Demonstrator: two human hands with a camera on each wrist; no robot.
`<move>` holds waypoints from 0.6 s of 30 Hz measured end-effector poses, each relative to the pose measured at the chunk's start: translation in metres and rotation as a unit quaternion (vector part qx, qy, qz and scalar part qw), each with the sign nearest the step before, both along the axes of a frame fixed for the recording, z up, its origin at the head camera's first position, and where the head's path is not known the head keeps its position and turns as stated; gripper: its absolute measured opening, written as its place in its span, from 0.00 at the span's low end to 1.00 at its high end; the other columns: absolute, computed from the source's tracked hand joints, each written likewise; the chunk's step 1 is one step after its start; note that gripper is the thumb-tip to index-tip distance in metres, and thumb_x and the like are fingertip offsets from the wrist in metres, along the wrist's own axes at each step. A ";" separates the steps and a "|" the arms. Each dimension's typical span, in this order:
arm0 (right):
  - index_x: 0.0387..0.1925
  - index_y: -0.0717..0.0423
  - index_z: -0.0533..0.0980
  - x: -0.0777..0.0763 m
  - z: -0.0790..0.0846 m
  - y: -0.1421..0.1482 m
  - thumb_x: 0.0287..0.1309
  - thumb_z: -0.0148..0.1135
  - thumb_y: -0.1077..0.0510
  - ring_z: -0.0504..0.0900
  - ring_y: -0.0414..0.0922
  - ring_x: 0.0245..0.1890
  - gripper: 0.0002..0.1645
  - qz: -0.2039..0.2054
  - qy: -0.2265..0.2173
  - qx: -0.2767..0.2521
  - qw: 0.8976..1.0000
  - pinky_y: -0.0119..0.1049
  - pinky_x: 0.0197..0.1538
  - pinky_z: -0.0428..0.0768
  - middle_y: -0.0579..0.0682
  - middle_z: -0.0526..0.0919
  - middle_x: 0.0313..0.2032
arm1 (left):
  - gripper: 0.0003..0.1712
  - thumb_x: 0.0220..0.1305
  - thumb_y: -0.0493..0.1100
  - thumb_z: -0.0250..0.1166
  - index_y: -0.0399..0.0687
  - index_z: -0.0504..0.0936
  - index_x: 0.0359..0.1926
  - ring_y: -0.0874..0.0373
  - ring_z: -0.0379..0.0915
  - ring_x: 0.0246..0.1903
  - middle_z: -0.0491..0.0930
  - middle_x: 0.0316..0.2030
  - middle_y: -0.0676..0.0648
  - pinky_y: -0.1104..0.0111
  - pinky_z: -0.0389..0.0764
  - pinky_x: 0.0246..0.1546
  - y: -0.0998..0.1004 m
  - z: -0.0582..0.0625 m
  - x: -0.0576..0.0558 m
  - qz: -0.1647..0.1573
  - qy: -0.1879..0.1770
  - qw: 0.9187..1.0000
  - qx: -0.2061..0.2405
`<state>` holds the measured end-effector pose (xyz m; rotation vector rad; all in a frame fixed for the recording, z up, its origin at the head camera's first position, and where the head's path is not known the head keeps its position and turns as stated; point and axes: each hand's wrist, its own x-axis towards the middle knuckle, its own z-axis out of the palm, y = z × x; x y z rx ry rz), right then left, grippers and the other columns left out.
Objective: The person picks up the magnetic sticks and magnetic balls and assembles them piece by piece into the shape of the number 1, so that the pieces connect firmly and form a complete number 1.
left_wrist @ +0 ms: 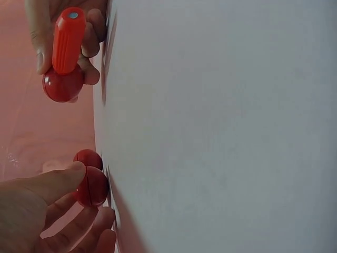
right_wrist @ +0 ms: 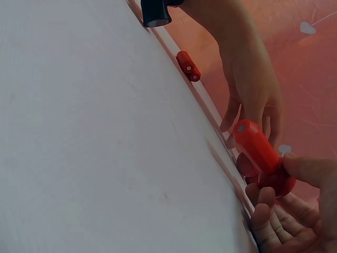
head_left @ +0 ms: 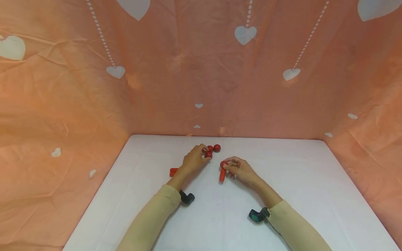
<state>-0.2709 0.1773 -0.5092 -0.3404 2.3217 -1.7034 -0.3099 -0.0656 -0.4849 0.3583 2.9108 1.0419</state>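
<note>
My right hand (head_left: 243, 170) pinches a glossy red ball (head_left: 223, 164) between thumb and fingers. An orange-red ribbed rod (head_left: 222, 175) meets this ball and points toward me; a small grey disc shows on its free end in both wrist views. Further left, my left hand (head_left: 194, 159) has thumb and fingers around another red ball (left_wrist: 92, 187), low against the white tabletop. Two more red balls, one a far ball (head_left: 217, 148), sit just beyond those fingers. Partly behind the left wrist lie two red rods (right_wrist: 188, 66), side by side.
The white table (head_left: 282, 174) backs onto an orange cloth (head_left: 188, 76) printed with white hearts, which also hangs at both sides. Dark wrist cameras, a left one (head_left: 187, 198) and a right one (head_left: 259, 215), jut inward from the beige sleeves.
</note>
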 end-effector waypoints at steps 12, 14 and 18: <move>0.61 0.62 0.79 0.000 -0.001 0.000 0.73 0.69 0.53 0.81 0.45 0.29 0.22 -0.005 0.002 0.007 1.000 0.33 0.35 0.81 0.51 0.87 0.34 | 0.19 0.71 0.45 0.75 0.50 0.77 0.55 0.50 0.80 0.47 0.85 0.50 0.45 0.52 0.83 0.52 0.000 -0.003 0.001 -0.001 0.003 1.000 -0.001; 0.61 0.62 0.79 0.000 -0.001 0.000 0.73 0.69 0.53 0.80 0.45 0.29 0.23 -0.005 0.001 0.006 1.000 0.33 0.35 0.81 0.51 0.86 0.34 | 0.19 0.71 0.46 0.75 0.51 0.77 0.55 0.50 0.80 0.47 0.85 0.50 0.46 0.52 0.83 0.53 0.000 -0.003 0.002 -0.001 0.003 1.000 -0.001; 0.61 0.63 0.79 0.001 0.000 0.001 0.73 0.70 0.52 0.80 0.46 0.30 0.24 -0.005 -0.001 0.004 1.000 0.34 0.35 0.80 0.51 0.86 0.34 | 0.19 0.71 0.47 0.75 0.52 0.78 0.56 0.50 0.80 0.48 0.86 0.49 0.47 0.51 0.82 0.54 -0.001 -0.002 0.006 0.002 0.005 1.000 0.000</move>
